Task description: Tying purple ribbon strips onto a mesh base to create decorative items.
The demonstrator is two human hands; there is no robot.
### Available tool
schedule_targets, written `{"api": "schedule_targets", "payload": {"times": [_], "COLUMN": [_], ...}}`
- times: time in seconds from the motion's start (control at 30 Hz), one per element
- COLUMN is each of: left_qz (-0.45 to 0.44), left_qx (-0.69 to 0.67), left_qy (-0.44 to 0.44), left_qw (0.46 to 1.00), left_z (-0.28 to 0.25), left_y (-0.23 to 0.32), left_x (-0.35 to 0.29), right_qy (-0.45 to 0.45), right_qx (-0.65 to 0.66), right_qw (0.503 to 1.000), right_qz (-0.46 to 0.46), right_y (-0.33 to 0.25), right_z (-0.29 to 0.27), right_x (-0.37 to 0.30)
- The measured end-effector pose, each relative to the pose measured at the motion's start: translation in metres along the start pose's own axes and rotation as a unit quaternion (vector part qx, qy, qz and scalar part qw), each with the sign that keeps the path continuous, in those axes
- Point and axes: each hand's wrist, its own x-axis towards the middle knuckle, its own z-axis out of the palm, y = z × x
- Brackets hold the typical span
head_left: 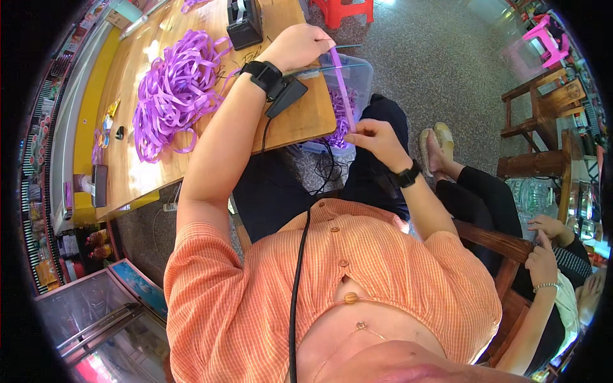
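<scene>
A length of purple ribbon [343, 89] runs between my hands beyond the table's right edge. My left hand [299, 48] is closed, pinching its far end between thumb and fingers. Nearer my body, my right hand [380, 143] pinches the near end with thumb and forefinger. Below the ribbon, a clear plastic bin [363, 73] holds many purple pieces [339, 121]. Left of my left forearm, a large tangled heap of purple ribbon [175, 89] lies on the wooden table [300, 121]. Under my left wrist, a black clip-like device [287, 97] sits at the table's edge.
A black tape dispenser [244, 27] stands on the table beyond the heap. A black cable [297, 274] hangs down my front. To my right, another person's hands [543, 255] show beside a wooden chair [495, 246]. A red stool [345, 11] stands beyond the bin.
</scene>
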Motion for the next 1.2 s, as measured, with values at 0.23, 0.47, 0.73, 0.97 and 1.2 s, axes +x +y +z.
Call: {"api": "schedule_targets", "payload": {"times": [0.23,0.47,0.73,0.97,1.2], "left_qz": [-0.009,-0.002,-0.003,0.021,-0.100], "left_qx": [-0.004,-0.007,-0.019,0.016,-0.056], "left_qy": [-0.003,0.002,0.003,0.017,0.083], "left_qw": [1.000,1.000,1.000,0.999,0.990], "left_z": [0.002,0.002,0.001,-0.003,-0.010], "left_y": [-0.002,-0.001,-0.002,0.002,0.011], "left_x": [0.000,-0.001,-0.001,-0.002,-0.005], "right_qy": [-0.010,-0.031,-0.066,-0.017,0.044], "right_qx": [-0.017,0.042,0.057,0.028,-0.062], "right_qw": [0.997,0.996,0.987,0.987,0.993], "right_qz": [-0.073,-0.070,-0.136,-0.156,-0.089], "right_y": [-0.031,-0.050,-0.111,-0.164,-0.131], "right_z": [-0.002,0.003,-0.013,-0.033,-0.037], "right_x": [-0.028,-0.033,-0.012,0.087,0.163]}}
